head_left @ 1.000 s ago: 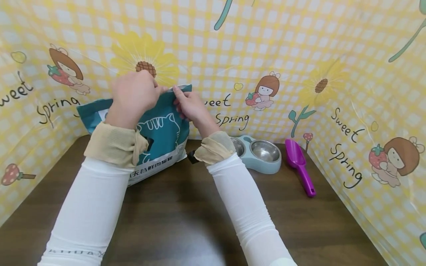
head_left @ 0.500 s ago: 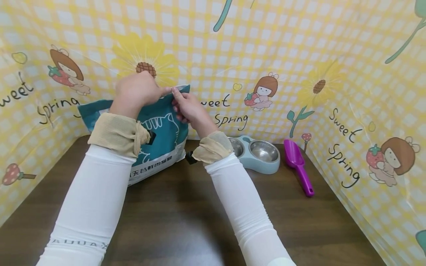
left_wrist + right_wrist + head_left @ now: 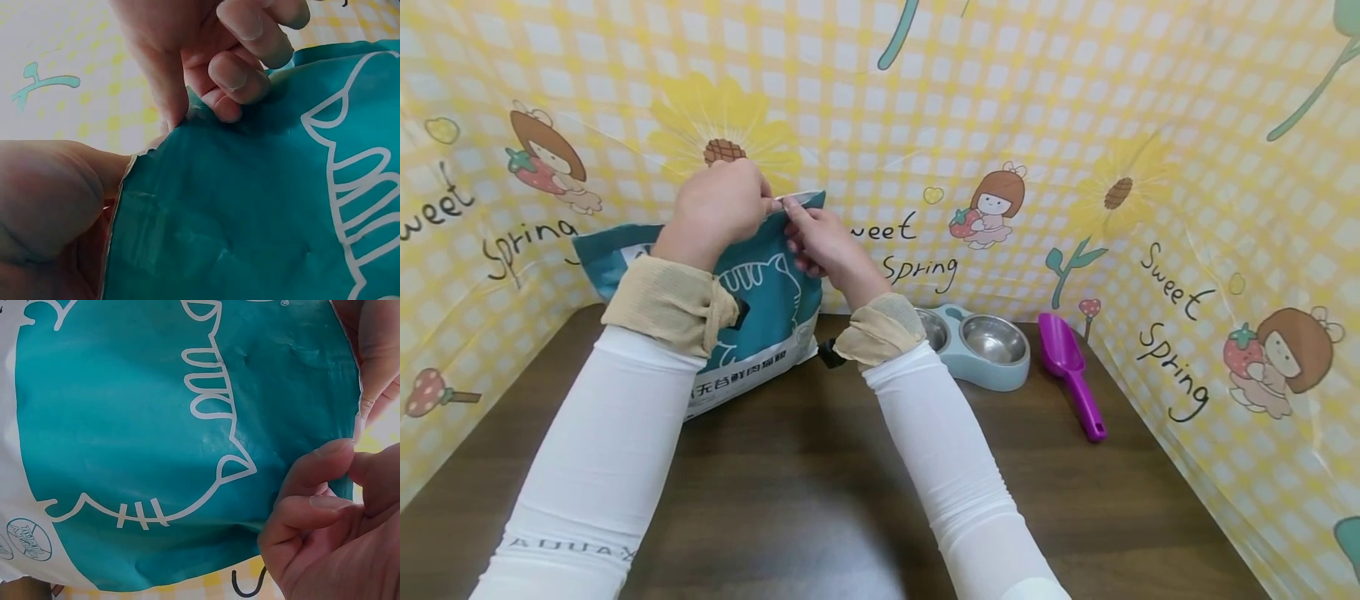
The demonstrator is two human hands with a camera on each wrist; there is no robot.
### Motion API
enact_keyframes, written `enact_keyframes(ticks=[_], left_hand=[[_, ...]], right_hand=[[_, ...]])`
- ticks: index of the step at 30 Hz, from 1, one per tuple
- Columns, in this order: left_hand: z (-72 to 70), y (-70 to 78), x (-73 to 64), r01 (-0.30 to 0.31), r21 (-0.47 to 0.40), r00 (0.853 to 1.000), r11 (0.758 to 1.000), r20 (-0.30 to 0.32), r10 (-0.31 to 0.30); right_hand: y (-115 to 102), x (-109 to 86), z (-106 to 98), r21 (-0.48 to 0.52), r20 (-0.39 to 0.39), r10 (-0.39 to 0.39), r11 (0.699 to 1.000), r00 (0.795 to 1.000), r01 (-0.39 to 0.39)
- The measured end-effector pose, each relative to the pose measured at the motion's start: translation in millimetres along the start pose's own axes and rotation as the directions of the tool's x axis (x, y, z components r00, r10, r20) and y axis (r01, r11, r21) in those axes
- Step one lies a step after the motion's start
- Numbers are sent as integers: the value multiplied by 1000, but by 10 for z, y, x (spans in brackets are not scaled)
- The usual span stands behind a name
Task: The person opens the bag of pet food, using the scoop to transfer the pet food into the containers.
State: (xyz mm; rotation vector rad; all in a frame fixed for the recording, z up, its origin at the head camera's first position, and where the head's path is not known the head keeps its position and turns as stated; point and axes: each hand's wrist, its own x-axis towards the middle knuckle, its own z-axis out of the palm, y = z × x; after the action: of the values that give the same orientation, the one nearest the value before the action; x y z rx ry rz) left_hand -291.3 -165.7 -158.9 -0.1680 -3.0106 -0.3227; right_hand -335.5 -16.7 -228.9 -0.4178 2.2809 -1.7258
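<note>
Here's the teal bag (image 3: 767, 292), upright at the back edge of the worktop (image 3: 850, 475), towards the back left corner, its white line drawing of a cat facing front and black lettering on the pale band below. Up at the top edge, both hands are busy! The left hand (image 3: 722, 202), knuckles high, pinches the rim, its fingers bent and clamped there. Right alongside, almost tip to tip, the right hand (image 3: 829, 244) has the rim near the bag's right corner between thumb and curled forefinger, the other fingers folded in below.

Beige wristbands (image 3: 662, 307) and white sleeves (image 3: 591, 458) run back towards the front edge. Over to the right, at the back edge, sits a pale blue double feeder (image 3: 992, 379), two metal bowls set in it, one partly behind the right wrist. Beyond it, by the back right corner, lies a purple scoop (image 3: 1063, 354), handle towards the front. Yellow checked cloth (image 3: 865, 108) walls it all in.
</note>
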Motion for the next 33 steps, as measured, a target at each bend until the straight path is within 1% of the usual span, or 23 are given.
enact_keyframes(ticks=[3,6,10,14,16,19,25,30,33], left_hand=[[19,0,1,0,-4,1000,1000,-25,0],[41,7,-2,15,-7,999,1000,-52,-15],[66,30,1,41,-2,996,999,-85,-41],[83,60,2,72,5,991,997,-112,-71],[93,70,-2,88,3,989,996,-122,-87],[114,76,-7,112,-2,984,994,-137,-111],[147,83,8,126,5,978,992,-166,-124],[150,101,15,156,-1,973,988,-174,-154],[159,111,10,169,-3,969,986,-181,-167]], right_hand=[[-12,-3,1,-4,-19,-10,1000,1000,10],[-28,-8,3,-2,-35,-24,1000,999,24],[-52,-15,8,25,-60,-42,999,997,43],[-67,-21,16,19,-105,-62,998,993,64],[-66,-21,23,11,-115,-66,998,991,68],[-64,-23,28,-2,-117,-70,998,991,70],[-72,-28,8,-46,-114,-71,997,991,66],[-94,-31,-24,-96,-92,-67,994,994,58],[-111,-27,-45,-144,-82,-66,988,994,54]])
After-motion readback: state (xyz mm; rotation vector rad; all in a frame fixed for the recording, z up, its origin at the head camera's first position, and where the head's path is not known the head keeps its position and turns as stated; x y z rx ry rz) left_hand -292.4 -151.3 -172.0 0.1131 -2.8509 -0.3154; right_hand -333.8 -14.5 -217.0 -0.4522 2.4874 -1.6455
